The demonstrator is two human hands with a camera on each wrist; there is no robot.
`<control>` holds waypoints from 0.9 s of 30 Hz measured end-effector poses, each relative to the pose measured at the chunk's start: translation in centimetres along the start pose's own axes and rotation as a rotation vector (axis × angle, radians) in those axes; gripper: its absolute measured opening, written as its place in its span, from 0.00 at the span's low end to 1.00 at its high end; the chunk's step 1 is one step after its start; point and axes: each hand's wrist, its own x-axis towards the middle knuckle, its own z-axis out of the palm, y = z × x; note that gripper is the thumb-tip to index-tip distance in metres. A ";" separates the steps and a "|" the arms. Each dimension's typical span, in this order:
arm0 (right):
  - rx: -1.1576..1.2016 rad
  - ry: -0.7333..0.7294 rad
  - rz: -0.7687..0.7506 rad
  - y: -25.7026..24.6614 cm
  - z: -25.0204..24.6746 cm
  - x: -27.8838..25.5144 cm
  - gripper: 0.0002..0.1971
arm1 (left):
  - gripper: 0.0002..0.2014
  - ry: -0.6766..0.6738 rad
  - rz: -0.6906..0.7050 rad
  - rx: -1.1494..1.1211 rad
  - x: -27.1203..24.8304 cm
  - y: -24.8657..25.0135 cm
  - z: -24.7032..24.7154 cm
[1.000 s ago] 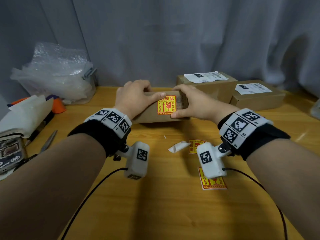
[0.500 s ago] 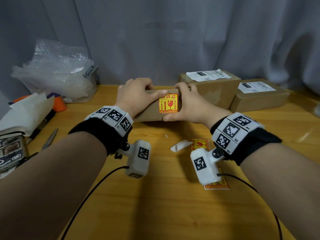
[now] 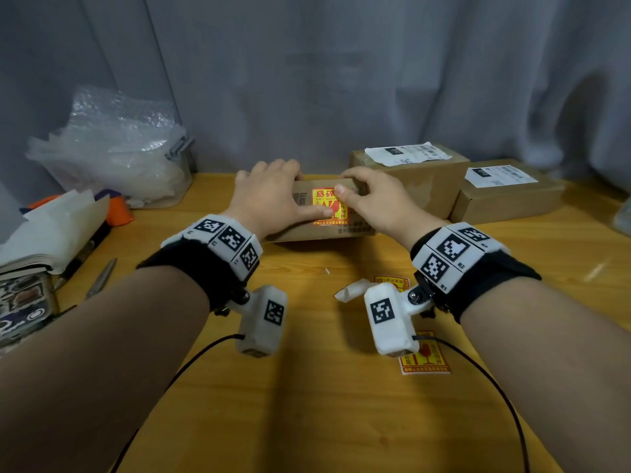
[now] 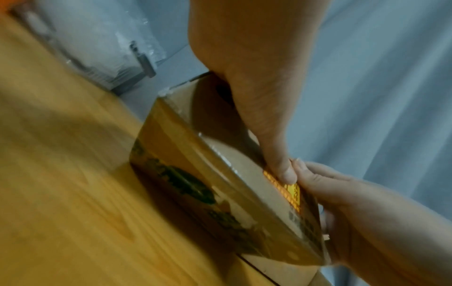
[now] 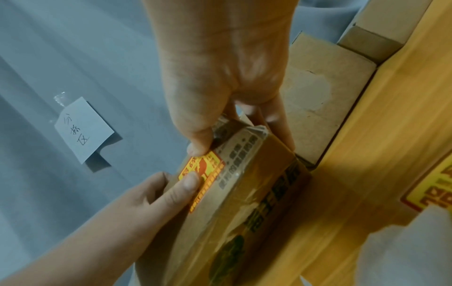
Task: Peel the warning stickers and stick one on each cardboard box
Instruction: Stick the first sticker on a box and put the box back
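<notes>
Grey curtain (image 3: 341, 80) hangs behind a yellow wooden table (image 3: 324, 404). At the table's centre, a cardboard box (image 3: 300, 230) stands tilted, its broad face turned toward the person and its lower edge on the wood. A yellow-and-red warning sticker (image 3: 329, 206) lies on that face. The left hand (image 3: 269, 196) grips the box's left part, fingers curled over the top edge and thumb laid flat across the sticker's lower left. The right hand (image 3: 372, 199) grips the right part, thumb tip pressed on the sticker's upper right, fingers curled behind the box; the right wrist view shows 2 of them reaching down its far end. The 2 thumbs almost meet on the sticker. To the right, near the curtain, 2 more cardboard boxes sit side by side: a nearer one (image 3: 409, 186) and a farther one (image 3: 505, 199), each with a white shipping label on top. On the table below the wrists lie 2 loose stickers, one (image 3: 392, 281) partly hidden and one (image 3: 426, 361) nearer the person, beside a white backing scrap (image 3: 348, 291). At the left stand a bin of bubble wrap (image 3: 112, 148), a stack of paper (image 3: 44, 240) and scissors (image 3: 100, 278).
</notes>
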 end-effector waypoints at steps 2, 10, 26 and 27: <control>-0.001 -0.003 -0.004 -0.1 0.0 0.0 0.20 | 0.41 -0.017 0.042 0.046 -0.1 -0.3 -0.1; -0.017 -0.012 -0.010 0.1 0.1 -0.1 0.20 | 0.29 -0.042 0.056 -0.019 -0.3 -0.4 -0.4; 0.083 -0.006 0.008 0.2 0.0 0.0 0.16 | 0.43 -0.070 0.074 0.119 -0.7 0.1 -0.2; 0.084 -0.006 0.007 0.2 -0.1 0.0 0.17 | 0.43 -0.065 0.064 0.107 -0.7 0.2 -0.3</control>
